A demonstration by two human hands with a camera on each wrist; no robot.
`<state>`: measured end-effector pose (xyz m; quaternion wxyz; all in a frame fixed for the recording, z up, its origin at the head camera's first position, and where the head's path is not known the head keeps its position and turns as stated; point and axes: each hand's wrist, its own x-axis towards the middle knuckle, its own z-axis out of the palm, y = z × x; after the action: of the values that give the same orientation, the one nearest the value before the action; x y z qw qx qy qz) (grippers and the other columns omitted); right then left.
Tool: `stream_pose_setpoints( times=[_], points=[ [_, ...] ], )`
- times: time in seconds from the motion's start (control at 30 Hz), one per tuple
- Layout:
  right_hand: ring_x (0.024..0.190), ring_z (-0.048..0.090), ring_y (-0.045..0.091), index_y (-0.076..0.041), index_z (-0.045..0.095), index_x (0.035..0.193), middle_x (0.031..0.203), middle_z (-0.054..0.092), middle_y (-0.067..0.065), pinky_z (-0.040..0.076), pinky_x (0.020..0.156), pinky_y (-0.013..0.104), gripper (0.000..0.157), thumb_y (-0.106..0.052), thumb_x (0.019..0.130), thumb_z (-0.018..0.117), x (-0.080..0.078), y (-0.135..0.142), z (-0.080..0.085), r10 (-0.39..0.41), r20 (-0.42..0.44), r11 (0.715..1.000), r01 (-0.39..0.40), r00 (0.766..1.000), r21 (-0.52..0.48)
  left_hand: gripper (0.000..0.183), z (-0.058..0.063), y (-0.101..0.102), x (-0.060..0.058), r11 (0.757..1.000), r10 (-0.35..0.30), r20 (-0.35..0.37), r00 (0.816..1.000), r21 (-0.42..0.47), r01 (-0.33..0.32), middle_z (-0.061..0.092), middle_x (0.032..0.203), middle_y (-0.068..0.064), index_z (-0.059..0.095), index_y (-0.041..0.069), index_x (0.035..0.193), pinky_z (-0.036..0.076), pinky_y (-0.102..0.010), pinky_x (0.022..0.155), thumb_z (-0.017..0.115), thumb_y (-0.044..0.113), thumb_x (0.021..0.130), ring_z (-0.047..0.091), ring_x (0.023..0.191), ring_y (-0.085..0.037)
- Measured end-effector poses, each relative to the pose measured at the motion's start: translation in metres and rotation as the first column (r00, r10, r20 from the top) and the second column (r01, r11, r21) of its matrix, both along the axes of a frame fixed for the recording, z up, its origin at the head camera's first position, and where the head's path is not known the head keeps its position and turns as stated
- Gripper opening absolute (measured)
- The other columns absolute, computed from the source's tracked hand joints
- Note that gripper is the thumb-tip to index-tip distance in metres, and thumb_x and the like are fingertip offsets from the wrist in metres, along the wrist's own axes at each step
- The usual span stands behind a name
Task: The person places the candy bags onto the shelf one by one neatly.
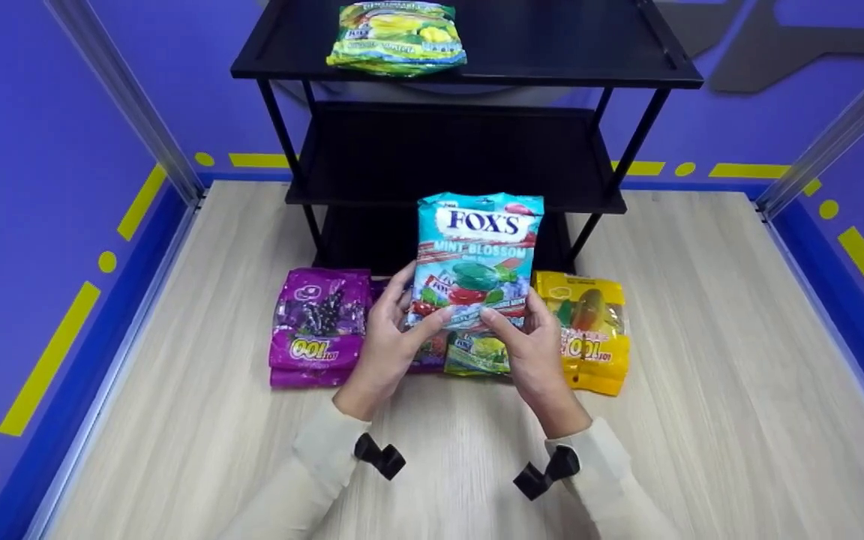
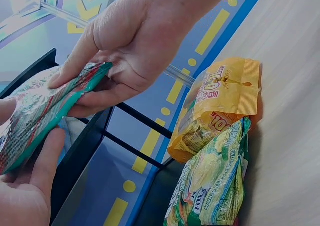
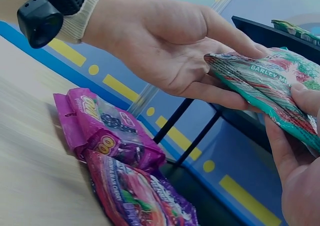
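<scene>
A teal bag of candy [image 1: 477,259], printed FOX'S Mint Blossom, is held up in front of the black rack with its front facing me. My left hand [image 1: 394,337] grips its lower left corner, thumb on the front and fingers behind. On the lower right corner my right hand [image 1: 533,345] has the same grip. The left wrist view shows the bag [image 2: 45,113] edge-on between thumbs and fingers. Below and behind the hands lie a green-yellow candy bag [image 1: 478,355] and a red-purple candy bag [image 3: 145,191], both partly hidden in the head view.
A black three-tier rack [image 1: 462,150] stands at the back, with a yellow-green candy bag [image 1: 398,37] on its top shelf. On the wooden floor [image 1: 199,420] before it are a purple candy bag [image 1: 319,326] at left and a yellow one [image 1: 589,330] at right. Blue walls [image 1: 19,187] surround this.
</scene>
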<state>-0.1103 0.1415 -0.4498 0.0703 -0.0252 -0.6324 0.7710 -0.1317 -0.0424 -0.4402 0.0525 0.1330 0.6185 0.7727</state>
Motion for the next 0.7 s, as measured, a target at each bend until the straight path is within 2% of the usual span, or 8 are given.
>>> stream_pose_setpoints(
  times=[0.17, 0.4, 0.7],
  points=[
    [0.11, 0.063, 0.021, -0.016, 0.049, 0.139, 0.125, 0.062, 0.007, 0.056, 0.093, 0.03, 0.055, -0.012, 0.089, 0.07, -0.001, 0.005, 0.005, -0.016, -0.012, 0.999, 0.016, 1.0, 0.028, 0.072, 0.001, 0.002, 0.0, 0.999, -0.007, 0.016, 1.0, 0.044, 0.006, 0.054, 0.135, -0.017, 0.032, 0.016, 0.149, 0.058, -0.04, 0.088, 0.069, 0.01, 0.089, 0.064, 0.111, -0.024],
    [0.113, 0.061, 0.022, -0.016, 0.048, 0.14, 0.127, 0.06, 0.006, 0.055, 0.095, 0.03, 0.054, -0.011, 0.09, 0.068, -0.002, 0.013, 0.012, -0.031, -0.036, 0.999, 0.032, 0.999, 0.031, 0.065, 0.005, 0.007, -0.002, 0.99, -0.027, -0.013, 1.0, 0.137, 0.029, 0.054, 0.133, -0.021, 0.036, 0.011, 0.147, 0.058, -0.044, 0.087, 0.066, 0.005, 0.09, 0.066, 0.105, -0.026],
    [0.115, 0.059, 0.023, -0.017, 0.047, 0.139, 0.127, 0.059, 0.005, 0.053, 0.098, 0.03, 0.052, -0.011, 0.091, 0.066, -0.003, 0.021, 0.021, -0.02, -0.068, 1.0, 0.021, 0.997, 0.014, 0.062, 0.01, 0.019, -0.006, 0.989, -0.001, -0.043, 0.999, 0.149, 0.008, 0.055, 0.133, -0.021, 0.039, 0.008, 0.145, 0.059, -0.043, 0.083, 0.066, 0.003, 0.09, 0.068, 0.103, -0.026]
  ],
)
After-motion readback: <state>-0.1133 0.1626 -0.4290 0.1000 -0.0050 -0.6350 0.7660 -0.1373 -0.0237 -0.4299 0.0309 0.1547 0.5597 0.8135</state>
